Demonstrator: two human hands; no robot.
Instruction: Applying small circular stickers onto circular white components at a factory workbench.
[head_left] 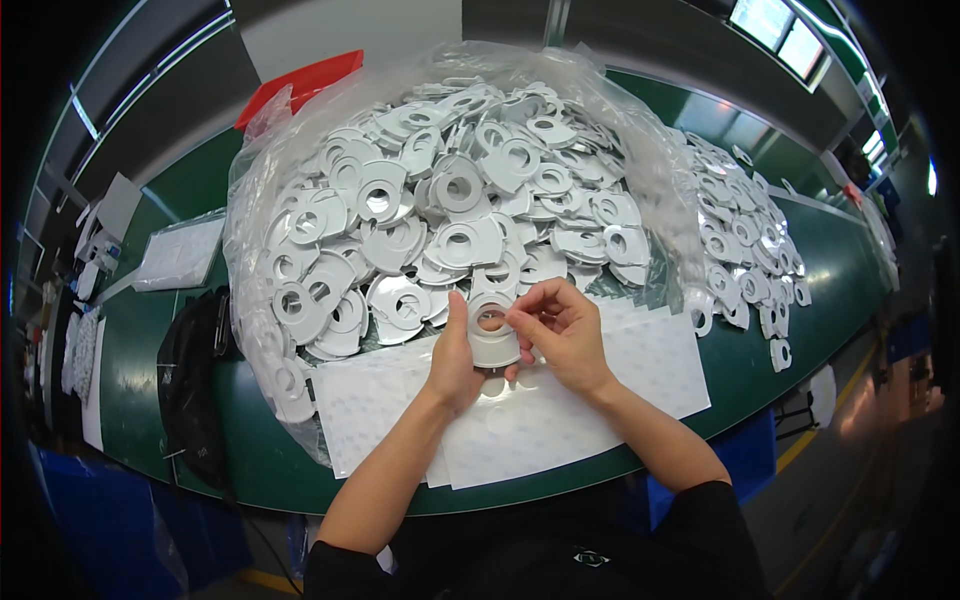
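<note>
Between my hands is a white plastic part (494, 350) with a round hole through its upper half. My left hand (456, 356) grips it from the left side, thumb up along its edge and fingertips showing beneath it. My right hand (563, 335) has thumb and index finger pinched at the right rim of the hole; whether something small sits in that pinch I cannot make out. Under my hands lie white sheets (580, 430) with faint marks, overlapping one another. Just beyond them a large heap of similar white parts (460, 240) rests in a clear plastic bag (255, 200).
More white parts (740, 235) are spread on the green table (840, 270) at the right. A red bin (300, 85) stands behind the bag. On the left lie a black bag (195, 390) and a packet of white sheets (180, 255). Blue containers (715, 465) sit below the table edge.
</note>
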